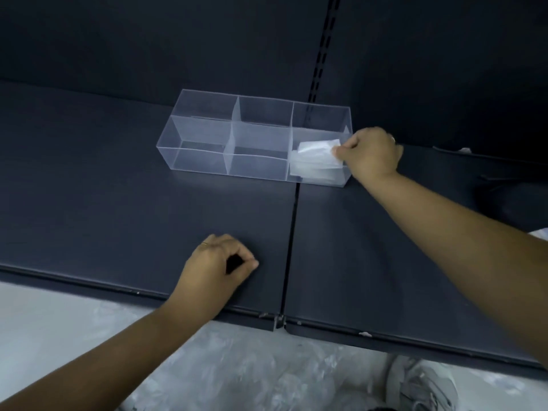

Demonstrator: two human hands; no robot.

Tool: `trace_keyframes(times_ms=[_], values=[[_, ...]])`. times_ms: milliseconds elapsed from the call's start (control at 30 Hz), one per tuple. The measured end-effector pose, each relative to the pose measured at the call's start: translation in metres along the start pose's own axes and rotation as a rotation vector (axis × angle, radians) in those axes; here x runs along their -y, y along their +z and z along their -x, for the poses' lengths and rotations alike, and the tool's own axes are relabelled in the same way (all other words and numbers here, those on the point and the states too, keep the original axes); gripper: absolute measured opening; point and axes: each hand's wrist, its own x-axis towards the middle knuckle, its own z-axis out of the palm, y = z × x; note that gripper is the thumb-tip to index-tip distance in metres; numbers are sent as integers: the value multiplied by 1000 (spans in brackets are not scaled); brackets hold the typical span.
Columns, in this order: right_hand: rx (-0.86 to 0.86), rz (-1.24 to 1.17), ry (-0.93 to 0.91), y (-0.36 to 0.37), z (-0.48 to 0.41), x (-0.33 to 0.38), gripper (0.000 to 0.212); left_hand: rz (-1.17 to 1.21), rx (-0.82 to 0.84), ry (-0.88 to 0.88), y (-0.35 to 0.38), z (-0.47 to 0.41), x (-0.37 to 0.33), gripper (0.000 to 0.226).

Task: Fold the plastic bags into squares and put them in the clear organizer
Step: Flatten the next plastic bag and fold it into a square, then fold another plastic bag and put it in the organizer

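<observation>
hands (218, 262), bag (315, 152), organizer (201, 130) lengthwise left-right

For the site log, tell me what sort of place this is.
Probably a shop or stockroom: a dark shelf in two boards, a slotted upright behind it, and a clear organizer set on the shelf.
</observation>
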Motion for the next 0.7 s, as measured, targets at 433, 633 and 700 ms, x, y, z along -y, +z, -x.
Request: trace_keyframes(times_ms=[433,633,700], values=[[-2,-223,-784,-8,149,-3,5,-622,215,120,-8,31,43,73],[1063,330,-1085,33,282,-76,67,-622,162,149,-4,33,47,72],[1192,504,-1087,45,288,-92,73,-623,156,158,-4,33,47,72]])
